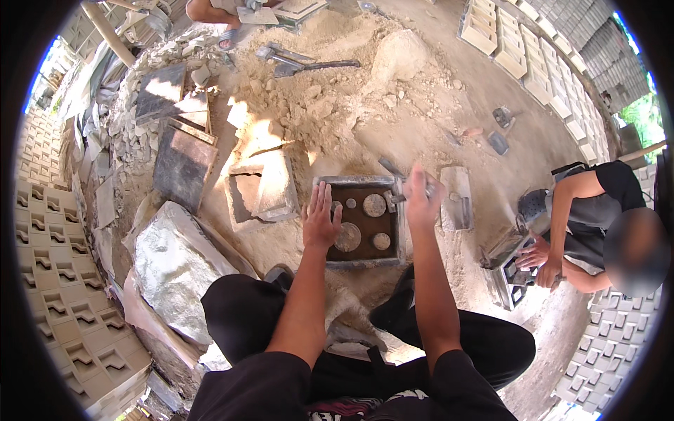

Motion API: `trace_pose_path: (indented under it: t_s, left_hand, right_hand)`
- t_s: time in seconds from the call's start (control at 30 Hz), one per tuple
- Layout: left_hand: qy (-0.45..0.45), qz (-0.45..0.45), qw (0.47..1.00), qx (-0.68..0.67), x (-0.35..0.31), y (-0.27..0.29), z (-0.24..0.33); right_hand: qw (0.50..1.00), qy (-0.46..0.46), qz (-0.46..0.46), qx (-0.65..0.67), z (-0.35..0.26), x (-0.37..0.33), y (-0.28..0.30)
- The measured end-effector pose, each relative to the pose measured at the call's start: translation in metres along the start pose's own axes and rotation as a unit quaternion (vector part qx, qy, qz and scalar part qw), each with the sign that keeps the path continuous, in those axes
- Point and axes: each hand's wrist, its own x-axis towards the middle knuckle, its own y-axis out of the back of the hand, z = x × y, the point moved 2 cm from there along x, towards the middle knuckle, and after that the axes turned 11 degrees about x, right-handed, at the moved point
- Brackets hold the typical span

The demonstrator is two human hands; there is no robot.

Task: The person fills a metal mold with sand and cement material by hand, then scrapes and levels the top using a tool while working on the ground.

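Note:
A square grey mould frame [365, 264] lies on the ground between my feet. Inside it, several round discs of different sizes, among them a large disc [347, 237], sit on a dark brown base. My left hand [321, 223] rests with fingers stretched out along the frame's left side. Over the right side, my right hand [423, 200] is closed around a small grey tool [398, 198], whose end reaches the frame's edge. Motion blurs this hand, and the tool's exact kind cannot be made out. A flat dark blade [388, 166] lies just beyond the frame's far right corner.
Left of the mould stands a pale hollow block [261, 189]. A worn board [456, 198] lies to its right. Beyond is heaped sandy material [400, 56] with a hoe-like tool [316, 67]. A co-worker [597, 217] crouches at right over another mould; stacked patterned blocks [67, 281] line the left.

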Motion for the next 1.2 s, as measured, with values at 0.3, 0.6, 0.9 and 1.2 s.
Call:
trace_pose_path:
  t_s: [0.3, 0.6, 0.9, 1.2]
  left_hand:
    - [-0.004, 0.014, 1.0, 0.006, -0.001, -0.005, -0.007]
    - [0.0, 0.019, 1.0, -0.012, 0.007, 0.0, -0.001]
    - [0.002, 0.017, 1.0, -0.01, 0.005, -0.001, 0.0]
    - [-0.002, 0.011, 1.0, 0.0, 0.003, -0.002, 0.002]
  right_hand:
    - [0.998, 0.006, 0.02, 0.057, -0.005, -0.011, 0.009]
    - [0.997, 0.063, 0.021, -0.047, 0.001, -0.024, 0.012]
    - [0.972, -0.003, -0.172, -0.161, -0.006, -0.01, 0.013]
    - [0.995, -0.01, -0.08, -0.056, 0.001, -0.014, 0.015]
